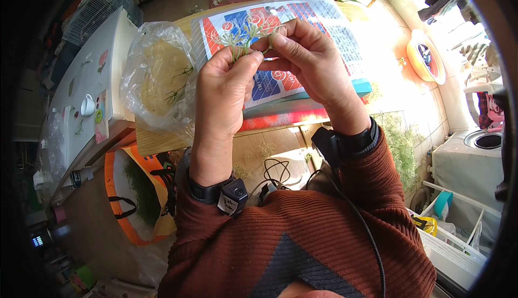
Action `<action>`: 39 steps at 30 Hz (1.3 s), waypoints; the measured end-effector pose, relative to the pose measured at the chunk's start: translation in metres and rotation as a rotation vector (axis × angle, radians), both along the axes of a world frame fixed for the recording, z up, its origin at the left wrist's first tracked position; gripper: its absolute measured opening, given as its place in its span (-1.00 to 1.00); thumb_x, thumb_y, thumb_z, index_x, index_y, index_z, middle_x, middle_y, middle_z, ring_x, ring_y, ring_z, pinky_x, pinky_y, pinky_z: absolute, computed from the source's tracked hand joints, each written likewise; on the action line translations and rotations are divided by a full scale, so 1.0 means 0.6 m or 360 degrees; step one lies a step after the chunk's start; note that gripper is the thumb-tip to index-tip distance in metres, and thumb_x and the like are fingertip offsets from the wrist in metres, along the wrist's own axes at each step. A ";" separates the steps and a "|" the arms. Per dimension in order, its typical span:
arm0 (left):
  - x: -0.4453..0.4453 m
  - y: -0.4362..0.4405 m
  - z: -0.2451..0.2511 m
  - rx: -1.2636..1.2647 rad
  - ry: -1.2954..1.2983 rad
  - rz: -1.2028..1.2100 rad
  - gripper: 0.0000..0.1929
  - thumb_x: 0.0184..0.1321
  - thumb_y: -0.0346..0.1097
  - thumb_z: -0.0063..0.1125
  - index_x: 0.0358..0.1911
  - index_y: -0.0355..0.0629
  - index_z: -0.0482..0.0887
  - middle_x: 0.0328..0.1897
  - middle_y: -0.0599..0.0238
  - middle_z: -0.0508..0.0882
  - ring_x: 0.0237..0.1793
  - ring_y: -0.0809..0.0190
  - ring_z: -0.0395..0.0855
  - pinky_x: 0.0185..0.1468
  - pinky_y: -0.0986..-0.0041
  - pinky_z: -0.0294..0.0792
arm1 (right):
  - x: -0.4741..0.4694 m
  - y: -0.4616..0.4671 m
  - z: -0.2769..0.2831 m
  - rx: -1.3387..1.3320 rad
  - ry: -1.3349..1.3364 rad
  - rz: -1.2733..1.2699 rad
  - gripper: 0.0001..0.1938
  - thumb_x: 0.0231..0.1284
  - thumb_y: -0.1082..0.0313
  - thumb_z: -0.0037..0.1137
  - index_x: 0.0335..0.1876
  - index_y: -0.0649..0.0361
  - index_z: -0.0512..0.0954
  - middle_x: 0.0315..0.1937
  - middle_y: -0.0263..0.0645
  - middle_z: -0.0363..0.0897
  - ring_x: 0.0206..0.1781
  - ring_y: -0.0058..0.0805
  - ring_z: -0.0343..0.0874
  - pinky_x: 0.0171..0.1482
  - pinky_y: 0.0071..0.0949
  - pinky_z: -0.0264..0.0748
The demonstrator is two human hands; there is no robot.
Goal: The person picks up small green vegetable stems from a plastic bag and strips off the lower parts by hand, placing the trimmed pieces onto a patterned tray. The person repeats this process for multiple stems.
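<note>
My left hand [225,85] pinches the green stems of a small bunch of pale flower sprigs [231,38] between thumb and index finger. Their thin white heads fan out above the fingertips. Close beside it, my right hand [313,61] pinches a piece of a sprig between thumb and fingertips, the two hands nearly touching. Whether the sprigs are artificial is not clear. Beneath both hands lies a printed sheet [265,85] with red and blue blocks, under a clear striped film. To the left, a clear plastic bag [131,81] holds a few green sprigs [178,85].
A white table [97,39] at left bears a white cup [88,105]. Below it stands an orange-rimmed bag [110,201] with green strands [141,190] inside. Green sprigs [398,152] lie on the floor at right, near an orange basin [425,59]. Cables [277,172] hang before my chest.
</note>
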State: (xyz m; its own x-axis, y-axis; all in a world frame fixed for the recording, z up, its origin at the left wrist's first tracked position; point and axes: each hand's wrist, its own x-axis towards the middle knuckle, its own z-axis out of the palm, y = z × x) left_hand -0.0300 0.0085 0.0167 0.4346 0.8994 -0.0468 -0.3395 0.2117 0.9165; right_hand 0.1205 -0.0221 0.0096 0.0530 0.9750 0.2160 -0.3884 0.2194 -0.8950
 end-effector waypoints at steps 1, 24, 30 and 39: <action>0.000 0.000 0.000 0.0004 -0.0001 -0.0001 -0.94 0.12 -0.39 0.14 -0.44 -0.16 0.56 -0.68 0.67 0.36 -0.74 0.69 0.11 -0.69 0.79 -0.08 | 0.000 0.000 0.000 0.0001 0.0006 0.0002 -0.86 0.32 0.40 -0.07 -0.21 0.34 0.42 -0.24 -0.14 0.56 -0.12 -0.41 0.59 -0.04 -0.42 0.62; 0.014 -0.008 -0.023 0.0231 -0.0009 0.0047 -0.91 0.22 -0.36 0.09 -0.29 -0.20 0.54 -0.57 0.62 0.41 -0.68 0.65 0.14 -0.63 0.75 -0.04 | -0.017 -0.005 -0.010 -0.0183 0.0025 -0.0286 -0.86 0.23 0.40 0.08 -0.25 0.34 0.49 -0.34 -0.30 0.55 -0.25 -0.58 0.58 -0.12 -0.56 0.59; 0.014 -0.010 -0.023 0.0302 0.0053 0.0057 -0.91 0.25 -0.38 0.06 -0.33 -0.25 0.56 -0.54 0.61 0.43 -0.56 0.65 0.22 -0.52 0.77 0.08 | -0.019 -0.009 -0.010 -0.0207 -0.0031 -0.0282 -0.86 0.24 0.41 0.06 -0.26 0.34 0.48 -0.33 -0.28 0.56 -0.23 -0.56 0.59 -0.10 -0.55 0.59; 0.003 0.009 -0.022 0.0441 0.0310 0.0005 -0.87 0.19 -0.37 0.09 -0.45 -0.26 0.50 -0.59 0.56 0.44 -0.55 0.62 0.26 -0.51 0.72 0.15 | -0.014 -0.005 -0.009 -0.0179 0.0030 -0.0241 -0.86 0.30 0.38 -0.03 -0.21 0.30 0.48 -0.24 -0.19 0.59 -0.20 -0.48 0.61 -0.10 -0.50 0.58</action>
State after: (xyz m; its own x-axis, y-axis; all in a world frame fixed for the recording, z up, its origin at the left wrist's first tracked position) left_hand -0.0282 0.0137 0.0037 0.4385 0.8910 0.1178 -0.1524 -0.0554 0.9868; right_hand 0.1120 -0.0254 0.0045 0.2043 0.9734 0.1039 -0.3752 0.1758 -0.9101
